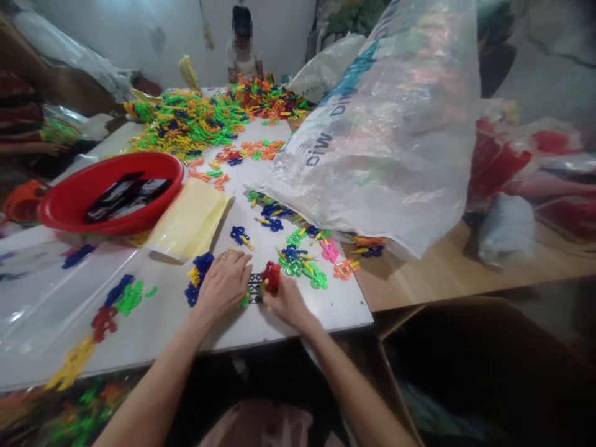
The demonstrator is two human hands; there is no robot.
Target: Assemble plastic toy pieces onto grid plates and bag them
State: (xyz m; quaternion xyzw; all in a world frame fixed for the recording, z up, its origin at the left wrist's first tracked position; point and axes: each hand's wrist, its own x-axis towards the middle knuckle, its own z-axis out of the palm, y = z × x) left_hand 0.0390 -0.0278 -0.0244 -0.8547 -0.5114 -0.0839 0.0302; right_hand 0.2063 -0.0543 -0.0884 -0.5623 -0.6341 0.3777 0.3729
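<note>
Right hand (287, 304) is pinching a red piece (270, 276) above the black lattice (254, 288) on the white tabletop (344, 307); left hand (226, 280) is lying alongside, perhaps steadying; its grip, cannot tell.

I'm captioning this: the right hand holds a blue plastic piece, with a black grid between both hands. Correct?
No: the head view shows the right hand holding a red plastic piece, not blue; the black grid lies between it and the left hand.
</note>
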